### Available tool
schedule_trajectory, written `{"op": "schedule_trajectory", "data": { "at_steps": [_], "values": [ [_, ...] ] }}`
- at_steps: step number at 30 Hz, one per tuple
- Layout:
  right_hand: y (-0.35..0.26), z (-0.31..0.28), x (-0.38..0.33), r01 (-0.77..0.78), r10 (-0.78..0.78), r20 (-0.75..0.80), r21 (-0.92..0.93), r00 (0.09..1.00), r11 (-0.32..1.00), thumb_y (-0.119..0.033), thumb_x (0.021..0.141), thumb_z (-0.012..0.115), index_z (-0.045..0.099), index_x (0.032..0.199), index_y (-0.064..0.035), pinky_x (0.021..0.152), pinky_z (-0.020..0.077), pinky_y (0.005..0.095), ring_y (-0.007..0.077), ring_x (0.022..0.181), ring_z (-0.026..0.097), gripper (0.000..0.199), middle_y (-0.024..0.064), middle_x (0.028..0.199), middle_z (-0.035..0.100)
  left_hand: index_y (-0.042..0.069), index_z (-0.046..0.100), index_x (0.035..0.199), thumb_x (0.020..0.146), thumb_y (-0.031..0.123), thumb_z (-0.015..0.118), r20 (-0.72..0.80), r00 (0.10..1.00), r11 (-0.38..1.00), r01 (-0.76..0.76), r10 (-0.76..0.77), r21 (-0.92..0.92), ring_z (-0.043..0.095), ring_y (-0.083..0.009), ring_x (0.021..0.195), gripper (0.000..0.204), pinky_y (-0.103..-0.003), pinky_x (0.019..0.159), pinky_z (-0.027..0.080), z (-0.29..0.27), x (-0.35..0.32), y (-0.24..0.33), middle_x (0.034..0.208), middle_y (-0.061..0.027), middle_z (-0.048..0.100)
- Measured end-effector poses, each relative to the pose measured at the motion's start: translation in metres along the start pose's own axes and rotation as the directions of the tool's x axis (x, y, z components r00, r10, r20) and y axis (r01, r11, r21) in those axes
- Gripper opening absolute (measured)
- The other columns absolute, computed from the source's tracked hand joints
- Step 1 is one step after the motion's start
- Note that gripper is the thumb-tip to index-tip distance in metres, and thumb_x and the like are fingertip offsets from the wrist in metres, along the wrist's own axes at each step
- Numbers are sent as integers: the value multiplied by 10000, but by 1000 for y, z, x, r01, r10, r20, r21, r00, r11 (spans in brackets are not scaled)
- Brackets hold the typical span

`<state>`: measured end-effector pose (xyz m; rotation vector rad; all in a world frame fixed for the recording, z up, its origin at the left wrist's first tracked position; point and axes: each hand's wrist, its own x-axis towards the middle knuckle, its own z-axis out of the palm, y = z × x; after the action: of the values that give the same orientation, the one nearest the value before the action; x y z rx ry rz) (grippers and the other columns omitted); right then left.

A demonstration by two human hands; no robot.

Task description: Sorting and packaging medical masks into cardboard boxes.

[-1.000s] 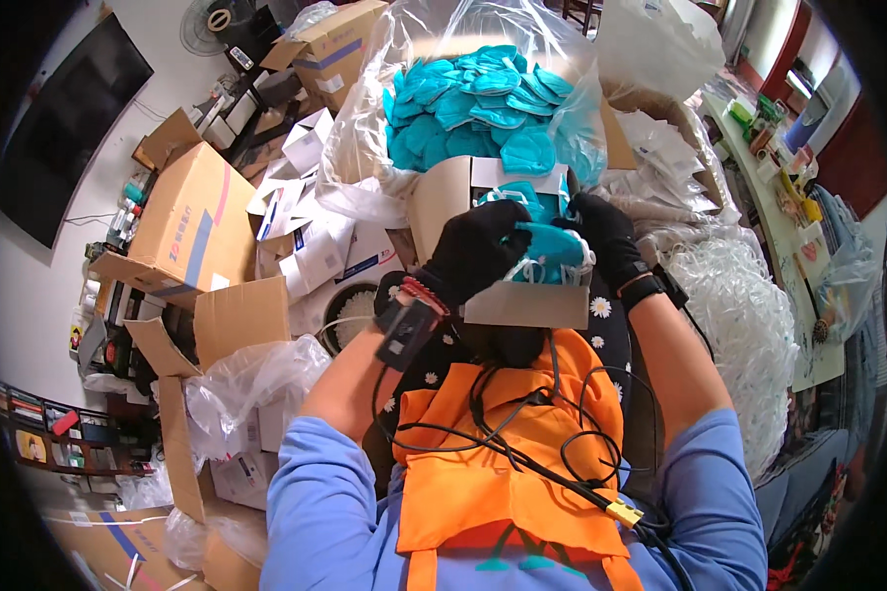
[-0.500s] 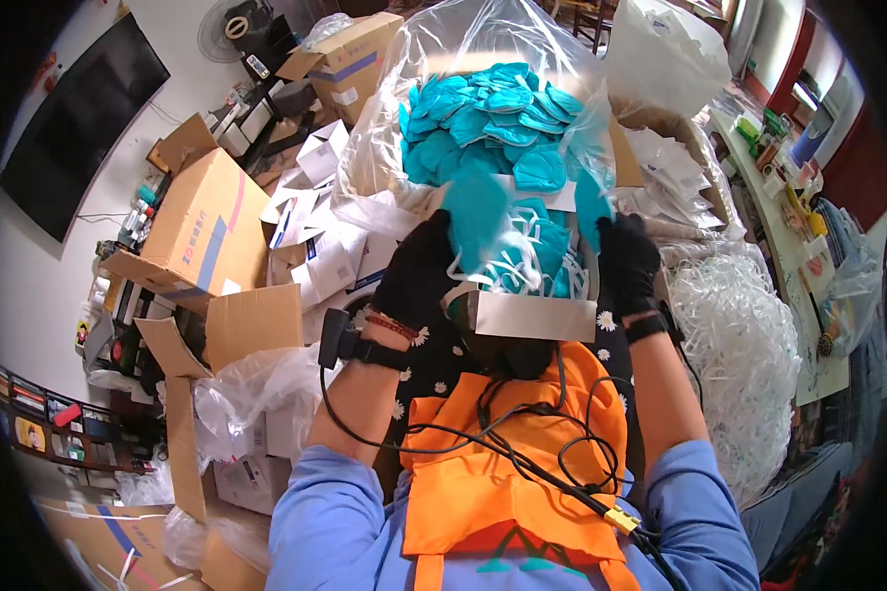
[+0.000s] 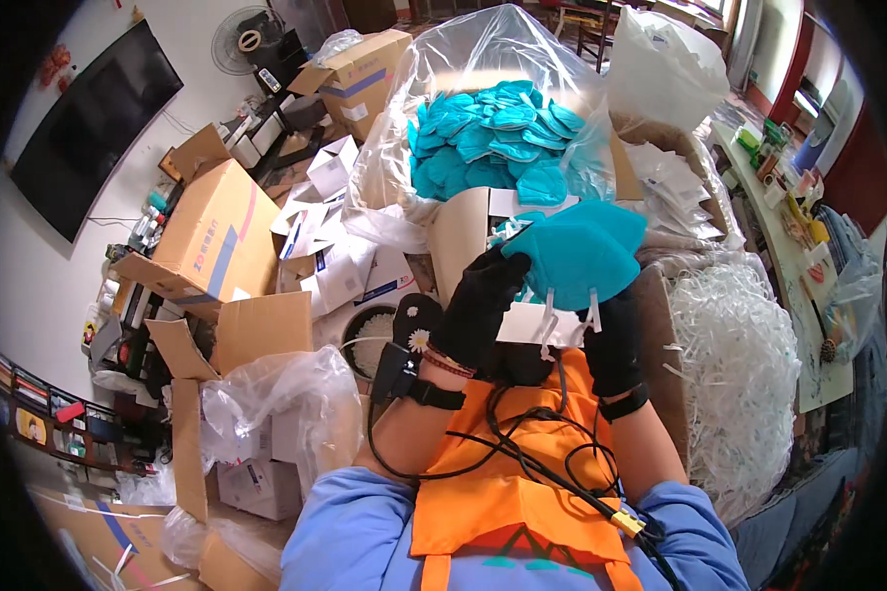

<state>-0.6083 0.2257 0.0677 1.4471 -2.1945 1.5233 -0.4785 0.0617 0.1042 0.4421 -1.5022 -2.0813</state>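
Note:
Several teal cup-shaped face masks [image 3: 577, 258] with white straps are held together above a white box [image 3: 534, 325]. My black-gloved left hand [image 3: 485, 295] is closed on their left edge. At their lower right, my black-gloved right hand [image 3: 613, 340] grips them, its fingers partly hidden behind the masks. White straps dangle from the lower edge between the hands. The box lies in front of my orange apron [image 3: 503, 483], and the held masks cover much of its inside. Beyond it, a pile of teal masks [image 3: 498, 133] fills a carton lined with a clear plastic bag [image 3: 384, 158].
To the left stand an open brown carton [image 3: 212, 236], loose white boxes [image 3: 345, 271] and another carton [image 3: 192, 414] with plastic in it. At right, white strap material [image 3: 734, 374] is heaped beside a long cluttered table [image 3: 808, 325]. A cable crosses my apron.
My hands held masks apart on either side of the box; now they have come together with the masks overlapping. My left hand moved right, and the box's straps are mostly covered from view.

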Motion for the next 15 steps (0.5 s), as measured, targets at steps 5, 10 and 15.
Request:
{"op": "schedule_trajectory", "data": {
  "at_steps": [5, 10, 15],
  "values": [
    [-7, 6, -4, -295, 264, 172, 193, 949, 936, -49, 894, 590, 600, 1139, -17, 853, 493, 332, 200, 975, 621, 247, 75, 1034, 651, 98, 656, 1016, 923, 235, 650, -70, 992, 991, -101, 107, 85, 501, -35, 679, 166, -223, 579, 390, -5, -2, -5, 777, 71, 555],
    [22, -36, -6, -285, 349, -41, 491, 936, 823, -119, 907, 611, 617, 1117, -24, 850, 482, 324, 167, 923, 593, 231, 54, 997, 631, 1, 610, 1162, 937, 89, 546, 73, 914, 875, -404, 399, 265, 612, -146, 887, 250, -269, 763, 513, -25, 9, 12, 1054, -85, 633],
    [-37, -34, 24, -194, 320, -4, 787, 947, 585, -98, 882, 654, 547, 1277, -4, 985, 448, 332, 206, 1118, 583, 420, 117, 1261, 592, 44, 630, 1095, 947, 110, 554, 63, 956, 877, -287, 285, 386, 607, -130, 896, 179, -259, 762, 510, -18, 12, 20, 1006, -55, 622]
  ]
}}
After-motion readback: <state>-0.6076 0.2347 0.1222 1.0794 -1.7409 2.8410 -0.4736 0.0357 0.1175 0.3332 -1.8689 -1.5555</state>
